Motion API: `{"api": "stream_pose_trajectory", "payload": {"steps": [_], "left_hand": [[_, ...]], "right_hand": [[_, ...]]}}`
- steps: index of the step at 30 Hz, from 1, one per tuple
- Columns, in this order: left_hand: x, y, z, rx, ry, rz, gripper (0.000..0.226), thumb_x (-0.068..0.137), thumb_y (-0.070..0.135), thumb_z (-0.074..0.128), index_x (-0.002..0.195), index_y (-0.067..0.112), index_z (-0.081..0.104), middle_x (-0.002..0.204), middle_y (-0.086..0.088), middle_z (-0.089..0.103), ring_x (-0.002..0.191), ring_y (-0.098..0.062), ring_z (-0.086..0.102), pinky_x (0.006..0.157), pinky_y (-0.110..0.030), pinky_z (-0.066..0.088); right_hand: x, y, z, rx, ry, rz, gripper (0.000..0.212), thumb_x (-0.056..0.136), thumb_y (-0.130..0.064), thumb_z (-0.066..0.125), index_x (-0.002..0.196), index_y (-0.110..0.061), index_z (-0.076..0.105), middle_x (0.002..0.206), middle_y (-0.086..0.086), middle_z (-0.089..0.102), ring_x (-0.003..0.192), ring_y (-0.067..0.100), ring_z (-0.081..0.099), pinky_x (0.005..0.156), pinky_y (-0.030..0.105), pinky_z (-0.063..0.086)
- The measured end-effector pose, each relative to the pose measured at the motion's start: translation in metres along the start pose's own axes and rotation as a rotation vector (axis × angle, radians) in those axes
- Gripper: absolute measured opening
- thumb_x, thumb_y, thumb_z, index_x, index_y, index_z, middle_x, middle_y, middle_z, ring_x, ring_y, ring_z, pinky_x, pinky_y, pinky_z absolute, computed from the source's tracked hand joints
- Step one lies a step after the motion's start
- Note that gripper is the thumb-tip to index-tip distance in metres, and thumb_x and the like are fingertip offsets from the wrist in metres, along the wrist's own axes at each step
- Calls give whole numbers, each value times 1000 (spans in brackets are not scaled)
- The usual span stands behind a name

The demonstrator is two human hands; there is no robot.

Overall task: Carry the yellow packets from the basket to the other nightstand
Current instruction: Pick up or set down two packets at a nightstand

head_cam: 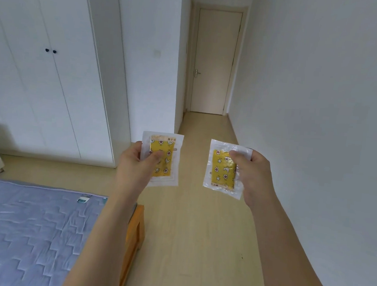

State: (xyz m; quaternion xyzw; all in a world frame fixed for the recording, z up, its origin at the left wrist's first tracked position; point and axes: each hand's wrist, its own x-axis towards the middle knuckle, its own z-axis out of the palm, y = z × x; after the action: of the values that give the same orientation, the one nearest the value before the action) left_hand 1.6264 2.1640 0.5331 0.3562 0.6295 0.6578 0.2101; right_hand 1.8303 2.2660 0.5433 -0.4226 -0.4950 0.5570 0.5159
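My left hand (134, 163) pinches one yellow packet (165, 161) in a clear wrapper, thumb on its front, held upright in front of me. My right hand (254, 172) pinches a second yellow packet (222, 170) the same way, thumb on its upper right part. Both packets show a star, moon and flower print and hang over the wooden floor, apart from each other. Neither the basket nor a nightstand top is in view.
A bed with a blue quilted cover (29, 232) and a wooden frame corner (136, 229) lies at lower left. White wardrobe doors (48, 75) fill the left wall. A corridor of wooden floor (200, 211) leads to a closed door (214, 61); a white wall runs along the right.
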Motion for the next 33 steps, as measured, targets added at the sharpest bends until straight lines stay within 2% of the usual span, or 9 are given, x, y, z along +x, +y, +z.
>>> {"api": "stream_pose_trajectory", "payload": {"steps": [4, 8, 15, 18, 20, 24, 27, 29, 33], "left_hand": [[89, -16, 28, -3, 6, -15, 14, 89, 17, 65, 101, 23, 71, 92, 6, 75, 83, -14, 73, 72, -34, 58], [170, -43, 54, 12, -4, -36, 15, 90, 18, 66, 103, 23, 71, 94, 6, 75, 85, -13, 73, 75, -36, 58], [340, -98, 95, 62, 87, -26, 10, 87, 14, 66, 94, 19, 72, 84, 4, 75, 78, -15, 72, 69, -33, 57], [419, -100, 99, 127, 126, -18, 9, 85, 19, 67, 92, 15, 71, 84, -1, 74, 80, -23, 71, 74, -44, 58], [471, -98, 95, 146, 174, -3, 12, 83, 21, 67, 92, 13, 70, 86, -5, 73, 83, -26, 71, 77, -48, 58], [556, -106, 79, 137, 272, 5, 10, 88, 14, 65, 93, 19, 72, 85, 2, 74, 79, -14, 71, 66, -29, 55], [618, -126, 64, 103, 361, -14, 12, 89, 11, 64, 94, 18, 72, 82, 4, 74, 71, -6, 70, 55, -16, 49], [662, -144, 54, 87, 405, -24, 13, 89, 10, 64, 95, 18, 72, 81, 6, 75, 68, -3, 70, 51, -12, 48], [755, -178, 31, 82, 429, -19, 14, 89, 10, 64, 95, 20, 72, 81, 8, 74, 71, -5, 70, 54, -15, 50]], "right_hand": [[92, 1, 32, 17, -21, -21, 6, 91, -13, 63, 91, -14, 68, 87, 9, 72, 74, 23, 72, 59, 41, 58], [178, 18, 67, 40, -50, 5, 5, 89, -11, 64, 87, -12, 69, 85, 10, 71, 73, 25, 71, 61, 42, 59], [356, 66, 153, 88, -153, 52, 4, 89, -10, 64, 90, -11, 68, 89, 14, 71, 76, 29, 71, 67, 54, 59], [437, 66, 203, 100, -207, 41, 7, 89, -9, 64, 85, -13, 68, 83, 10, 71, 68, 23, 70, 63, 50, 60], [487, 63, 241, 128, -240, 40, 8, 89, -9, 65, 83, -14, 69, 82, 9, 71, 68, 24, 70, 64, 52, 59], [565, 73, 323, 126, -352, 67, 4, 88, -9, 65, 86, -11, 69, 86, 12, 68, 75, 28, 67, 69, 55, 58], [615, 91, 379, 103, -414, 82, 6, 88, -9, 65, 84, -12, 68, 81, 7, 68, 68, 20, 66, 60, 36, 59], [649, 106, 417, 96, -439, 87, 5, 88, -9, 65, 85, -11, 68, 78, 4, 68, 63, 16, 66, 53, 28, 55], [717, 133, 502, 71, -494, 87, 4, 88, -9, 64, 87, -9, 68, 78, 4, 69, 63, 16, 67, 54, 28, 55]]}}
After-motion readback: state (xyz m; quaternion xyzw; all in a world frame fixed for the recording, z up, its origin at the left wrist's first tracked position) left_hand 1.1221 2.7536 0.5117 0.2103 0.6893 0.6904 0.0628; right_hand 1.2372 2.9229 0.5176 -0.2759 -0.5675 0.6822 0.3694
